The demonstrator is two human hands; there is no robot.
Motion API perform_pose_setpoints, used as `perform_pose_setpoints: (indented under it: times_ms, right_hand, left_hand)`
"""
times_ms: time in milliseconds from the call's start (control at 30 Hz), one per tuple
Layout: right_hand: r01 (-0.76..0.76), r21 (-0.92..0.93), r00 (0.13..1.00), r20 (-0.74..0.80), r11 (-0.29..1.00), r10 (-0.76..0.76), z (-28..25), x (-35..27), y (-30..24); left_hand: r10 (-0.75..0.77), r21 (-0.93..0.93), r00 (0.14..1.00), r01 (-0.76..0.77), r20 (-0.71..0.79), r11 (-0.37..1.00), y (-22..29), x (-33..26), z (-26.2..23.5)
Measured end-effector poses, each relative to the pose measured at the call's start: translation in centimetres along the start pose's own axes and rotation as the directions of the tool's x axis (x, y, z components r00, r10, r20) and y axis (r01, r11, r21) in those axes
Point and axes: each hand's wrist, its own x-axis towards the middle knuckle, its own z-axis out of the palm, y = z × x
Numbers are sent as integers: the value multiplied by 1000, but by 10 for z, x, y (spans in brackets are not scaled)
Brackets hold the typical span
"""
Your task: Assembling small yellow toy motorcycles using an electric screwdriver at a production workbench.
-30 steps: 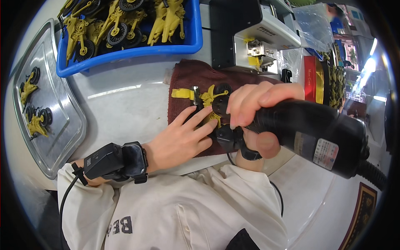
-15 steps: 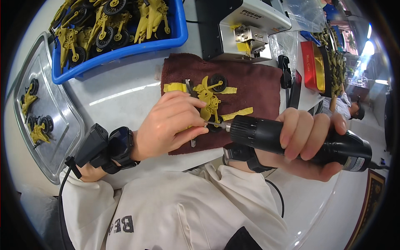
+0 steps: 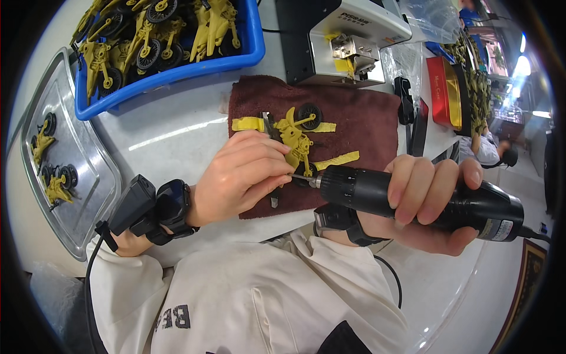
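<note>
a bright workroom is curving around the edges of my distant feed.
i am seeing a white worktable [image 3: 171, 156] spreading across the middle, with a streak of reflected light [image 3: 177, 134] lying along its top. beyond it, at upper right, a lamp [image 3: 522, 65] is glaring, a slimmer lamp [image 3: 542, 114] is shining below it, and a window [image 3: 497, 56] is glowing beside them. nearer, a pale, glossy floor [image 3: 436, 289] is catching small glints, and a dark brown panel [image 3: 522, 283] with a gold-patterned border is slanting along the lower right rim.
</note>
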Motion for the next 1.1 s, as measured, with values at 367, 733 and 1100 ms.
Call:
perform_pose_setpoints:
  times_ms: [367, 733, 1100]
  right_hand:
    - [-17, -17, 1000, 0, 1000, 17, -8, -5, -4]
    - [-95, -349, 995, -51, 932, 82, -15, -3, 7]
    - [-277, -469, 960, -172, 839, 221, -8, 6, 29]
  left_hand:
    - [-19, 135, 976, -11, 215, 991, 8, 6, -3]
    - [-221, 497, 895, 0, 387, 868, -8, 7, 1]
    - [-231, 449, 908, 54, 349, 892, -13, 10, 2]
